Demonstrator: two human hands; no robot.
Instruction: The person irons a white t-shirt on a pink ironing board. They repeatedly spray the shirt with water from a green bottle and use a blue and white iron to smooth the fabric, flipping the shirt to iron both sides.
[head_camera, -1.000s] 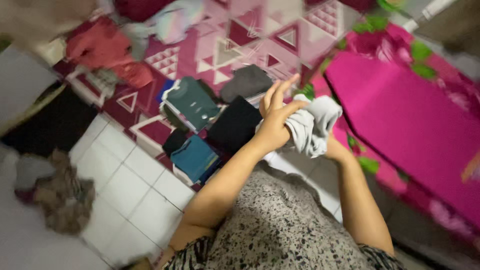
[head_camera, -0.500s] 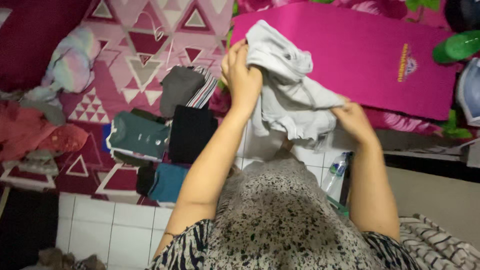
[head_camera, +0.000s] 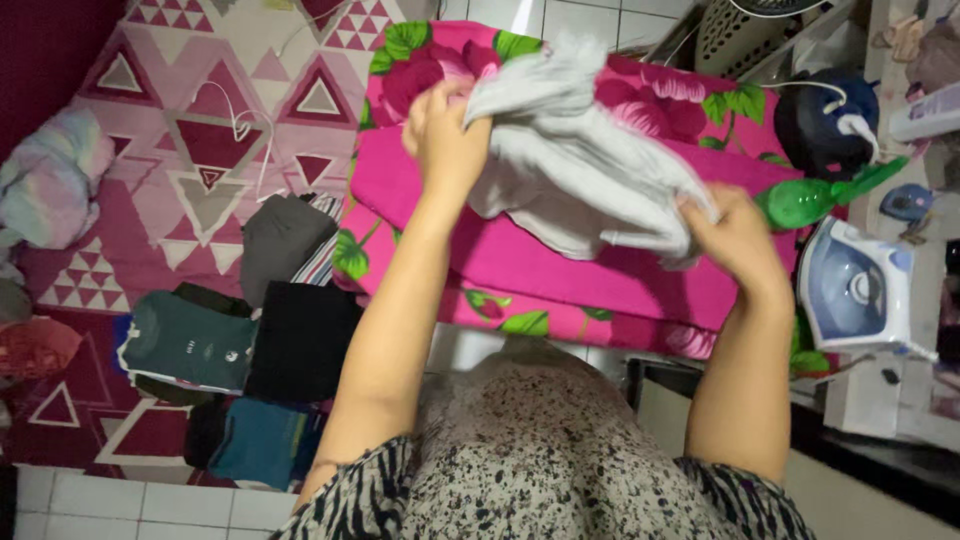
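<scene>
The person holds a grey garment (head_camera: 585, 165) up in both hands over a pink pad (head_camera: 560, 265) with a rose-print cover. The left hand (head_camera: 445, 135) sits at the garment's 9 o'clock edge, its grip pressed together on a bunched fold near the top. The right hand (head_camera: 735, 235) is at the garment's 4 o'clock corner, its grip pinching the lower hem. The cloth hangs crumpled between the two hands, above the middle of the pad.

At 3 o'clock from the right hand stands a blue and white iron (head_camera: 855, 290), upright on its heel, just beside the pad's right end. A green spray bottle (head_camera: 815, 198) lies at 1 o'clock from that hand, near a dark round thing (head_camera: 825, 120) with a white cord. A pale basket (head_camera: 745, 35) shows at 12 o'clock, partly cut off.

At 8 o'clock from the left hand, folded clothes lie on a triangle-print mat (head_camera: 200, 130): a grey stack (head_camera: 280, 240), a black stack (head_camera: 305, 340), a dark green shirt (head_camera: 185, 345) and a teal piece (head_camera: 255, 440), all close together. A pastel bundle (head_camera: 50, 185) lies at the mat's 9 o'clock edge, well apart from the stacks. White floor tiles (head_camera: 120, 500) show at 7 o'clock.
</scene>
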